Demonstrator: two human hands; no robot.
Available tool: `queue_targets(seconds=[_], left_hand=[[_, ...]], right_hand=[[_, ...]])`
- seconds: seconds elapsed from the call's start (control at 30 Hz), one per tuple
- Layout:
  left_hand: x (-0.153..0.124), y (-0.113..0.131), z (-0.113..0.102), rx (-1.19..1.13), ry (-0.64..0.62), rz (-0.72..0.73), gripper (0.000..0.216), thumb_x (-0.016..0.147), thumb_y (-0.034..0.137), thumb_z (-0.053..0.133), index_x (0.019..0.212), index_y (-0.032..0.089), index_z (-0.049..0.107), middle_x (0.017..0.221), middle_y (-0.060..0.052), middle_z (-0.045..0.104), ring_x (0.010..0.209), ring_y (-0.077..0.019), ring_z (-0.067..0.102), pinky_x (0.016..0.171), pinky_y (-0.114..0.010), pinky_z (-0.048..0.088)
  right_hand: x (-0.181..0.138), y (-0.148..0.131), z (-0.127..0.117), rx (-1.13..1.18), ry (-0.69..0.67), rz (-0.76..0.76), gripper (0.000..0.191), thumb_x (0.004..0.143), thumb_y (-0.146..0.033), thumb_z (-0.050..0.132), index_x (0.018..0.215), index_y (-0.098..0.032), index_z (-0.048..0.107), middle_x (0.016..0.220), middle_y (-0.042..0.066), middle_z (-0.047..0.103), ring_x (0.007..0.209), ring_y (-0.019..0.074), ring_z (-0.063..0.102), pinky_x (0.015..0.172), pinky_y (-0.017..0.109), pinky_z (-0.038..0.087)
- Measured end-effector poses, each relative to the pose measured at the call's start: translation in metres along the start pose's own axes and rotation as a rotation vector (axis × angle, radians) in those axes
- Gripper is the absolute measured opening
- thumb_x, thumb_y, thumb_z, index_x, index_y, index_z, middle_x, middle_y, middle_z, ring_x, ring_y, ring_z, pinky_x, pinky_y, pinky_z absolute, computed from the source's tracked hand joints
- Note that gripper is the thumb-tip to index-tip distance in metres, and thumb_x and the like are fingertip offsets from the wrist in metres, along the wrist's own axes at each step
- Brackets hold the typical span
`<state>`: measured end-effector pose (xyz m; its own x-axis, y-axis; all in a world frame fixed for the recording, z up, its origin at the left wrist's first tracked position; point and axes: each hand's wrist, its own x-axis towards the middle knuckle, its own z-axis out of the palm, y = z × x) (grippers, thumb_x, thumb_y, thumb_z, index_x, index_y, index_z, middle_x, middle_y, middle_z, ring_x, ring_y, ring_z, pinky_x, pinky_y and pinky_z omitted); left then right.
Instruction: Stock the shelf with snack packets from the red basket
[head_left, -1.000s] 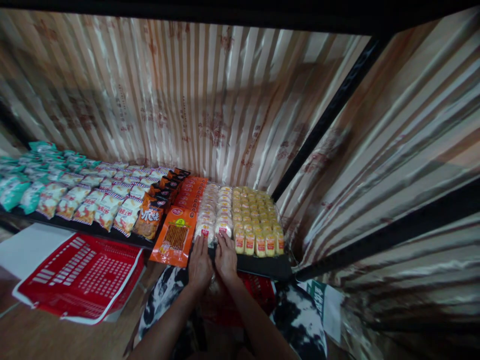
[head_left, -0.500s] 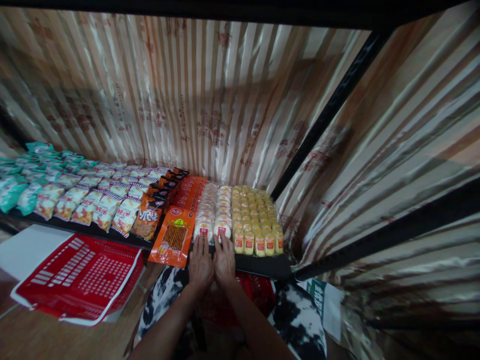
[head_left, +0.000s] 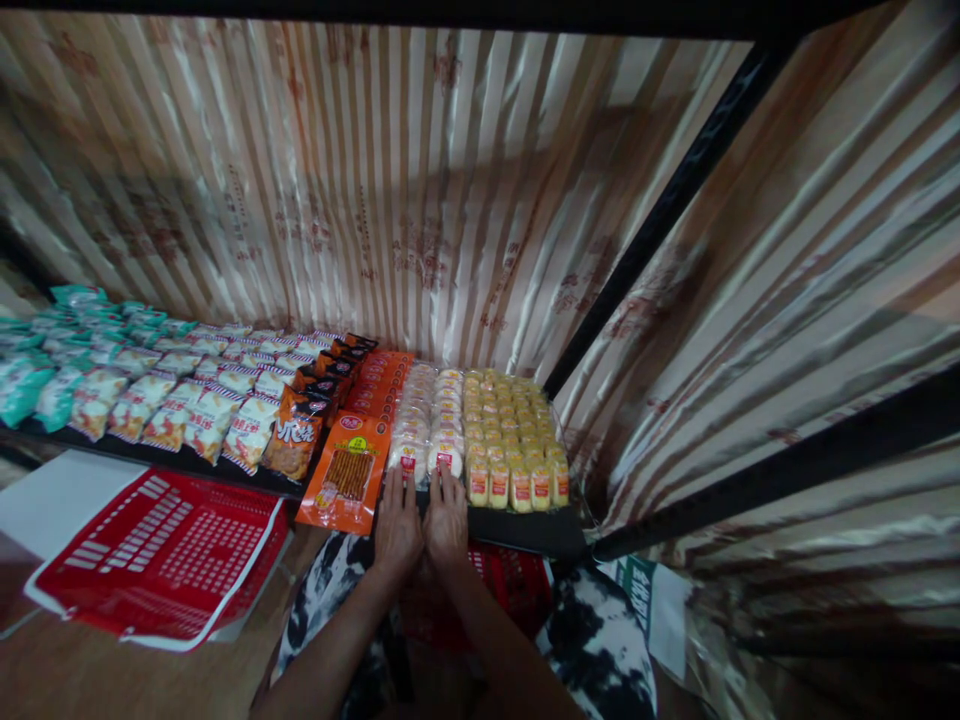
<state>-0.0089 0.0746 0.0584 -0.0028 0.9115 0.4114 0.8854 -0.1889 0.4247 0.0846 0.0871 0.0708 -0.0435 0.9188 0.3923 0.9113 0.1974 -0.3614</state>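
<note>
My left hand (head_left: pixel 400 525) lies with fingers stretched at the lower edge of a white round snack pack (head_left: pixel 407 457) with a red label. Beside it, my right hand (head_left: pixel 446 520) reaches the same way to the front pack of the second white row (head_left: pixel 445 452). The fingertips appear to touch the fronts of these packs, and neither hand grasps anything. Several rows of small yellow packaged cakes (head_left: pixel 517 480) stand right of them. On the left lies an orange bag of brown sticks (head_left: pixel 347 472), its front end over the shelf edge.
The black shelf (head_left: pixel 525 528) also bears orange-black bags (head_left: pixel 294 440), white snack bags (head_left: pixel 206 420) and teal bags (head_left: pixel 56 395). A red basket (head_left: pixel 169 555) sits below left; another red basket (head_left: pixel 517 580) is under the shelf. Black posts (head_left: pixel 645 230) and a striped curtain (head_left: pixel 420 200) enclose the shelf.
Both hands have drawn back very slightly toward me from the white packs, so more of the red labels shows. The packs look unmoved.
</note>
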Motion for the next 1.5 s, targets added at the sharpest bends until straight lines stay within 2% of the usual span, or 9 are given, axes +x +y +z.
queue_targets(seconds=[0.13, 0.3, 0.47, 0.7, 0.93, 1.1, 1.33, 1.5], left_hand=[[0.000, 0.000, 0.000, 0.032, -0.018, 0.004, 0.054, 0.081, 0.009, 0.038, 0.134, 0.006, 0.036, 0.143, -0.020, 0.029, 0.136, -0.0286, 0.015, 0.104, -0.048, 0.031], [0.002, 0.000, -0.002, -0.007, -0.018, -0.001, 0.054, 0.080, 0.010, 0.039, 0.135, 0.009, 0.035, 0.144, -0.017, 0.030, 0.136, -0.0274, 0.015, 0.105, -0.048, 0.029], [0.004, -0.001, -0.002, -0.019, -0.020, 0.002, 0.053, 0.080, 0.011, 0.039, 0.134, 0.007, 0.035, 0.144, -0.019, 0.029, 0.137, -0.0278, 0.013, 0.107, -0.049, 0.026], [0.003, 0.001, -0.003, 0.015, 0.020, 0.018, 0.056, 0.079, 0.008, 0.040, 0.134, 0.009, 0.033, 0.143, -0.018, 0.030, 0.137, -0.0273, 0.014, 0.106, -0.048, 0.027], [0.001, 0.000, 0.003, 0.061, 0.083, 0.047, 0.056, 0.081, 0.008, 0.038, 0.136, 0.003, 0.028, 0.142, -0.021, 0.031, 0.136, -0.0277, 0.015, 0.106, -0.048, 0.028], [-0.001, 0.001, 0.002, 0.048, 0.108, 0.061, 0.057, 0.081, 0.007, 0.037, 0.137, 0.008, 0.026, 0.143, -0.020, 0.029, 0.137, -0.0277, 0.013, 0.105, -0.049, 0.030], [-0.027, 0.002, 0.000, -0.042, 0.072, 0.163, 0.047, 0.085, 0.011, 0.036, 0.131, 0.007, 0.035, 0.141, -0.021, 0.031, 0.137, -0.0269, 0.014, 0.104, -0.049, 0.032], [-0.059, 0.000, 0.009, -0.019, 0.068, 0.201, 0.048, 0.086, 0.011, 0.033, 0.135, 0.008, 0.028, 0.140, -0.020, 0.034, 0.136, -0.0267, 0.016, 0.102, -0.050, 0.035]], right_hand=[[0.000, 0.000, 0.001, -0.011, -0.009, -0.010, 0.057, 0.075, -0.010, 0.043, 0.132, -0.008, 0.042, 0.140, 0.014, 0.038, 0.121, 0.0276, 0.038, 0.099, 0.042, 0.034], [-0.001, 0.001, 0.002, -0.009, -0.004, -0.012, 0.056, 0.078, -0.012, 0.042, 0.133, -0.010, 0.041, 0.141, 0.014, 0.038, 0.121, 0.0278, 0.037, 0.097, 0.042, 0.035], [-0.002, 0.002, 0.003, -0.002, 0.013, -0.011, 0.057, 0.078, -0.011, 0.042, 0.135, -0.014, 0.039, 0.141, 0.011, 0.038, 0.122, 0.0270, 0.037, 0.098, 0.042, 0.034], [-0.002, 0.001, 0.001, 0.005, 0.002, -0.016, 0.059, 0.075, -0.009, 0.043, 0.134, -0.010, 0.039, 0.141, 0.014, 0.037, 0.126, 0.0262, 0.033, 0.100, 0.042, 0.032], [-0.003, 0.005, 0.005, 0.052, 0.033, -0.039, 0.056, 0.076, -0.009, 0.043, 0.132, -0.009, 0.042, 0.139, 0.015, 0.039, 0.125, 0.0253, 0.035, 0.100, 0.043, 0.033], [-0.005, 0.009, 0.003, 0.123, 0.058, -0.091, 0.054, 0.077, -0.009, 0.042, 0.130, -0.013, 0.045, 0.142, 0.013, 0.035, 0.130, 0.0245, 0.029, 0.102, 0.044, 0.033], [-0.030, 0.018, 0.000, 0.339, 0.063, -0.257, 0.047, 0.082, -0.010, 0.037, 0.127, -0.016, 0.049, 0.134, 0.013, 0.046, 0.124, 0.0213, 0.037, 0.099, 0.043, 0.040], [-0.056, 0.019, -0.001, 0.336, 0.048, -0.301, 0.039, 0.088, -0.017, 0.037, 0.125, -0.015, 0.051, 0.126, 0.013, 0.054, 0.117, 0.0206, 0.046, 0.097, 0.043, 0.043]])
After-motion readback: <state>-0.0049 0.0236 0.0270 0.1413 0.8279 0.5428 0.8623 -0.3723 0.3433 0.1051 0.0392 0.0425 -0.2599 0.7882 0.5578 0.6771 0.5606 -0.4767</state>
